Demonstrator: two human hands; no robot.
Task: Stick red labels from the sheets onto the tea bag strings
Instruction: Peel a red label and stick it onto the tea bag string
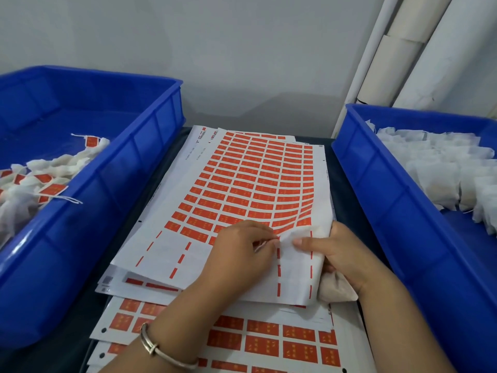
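Bins of blue plastic, two in number, are set at either side of the work surface. In the left bin [150, 146] a heap of tea bags [53, 170] is held, with red labels already fixed to their strings. In the right bin [376, 184] a pile of plain white tea bags [441, 168] is kept, no labels being visible on them. Between the bins, a stack of label sheets [242, 337] is spread on a dark table [150, 189], and the top sheet [255, 179] is seen with its near rows stripped of labels. The count of sheets cannot be told. The sheet's near right corner is lifted by the right hand [341, 254], in which a tea bag [336, 289] is also gripped. The left hand [242, 254], with a metal bangle [161, 351] on its wrist, is pinched at something small beside the right fingers. A pale wall [215, 49] and white tubes [403, 49] are seen behind.
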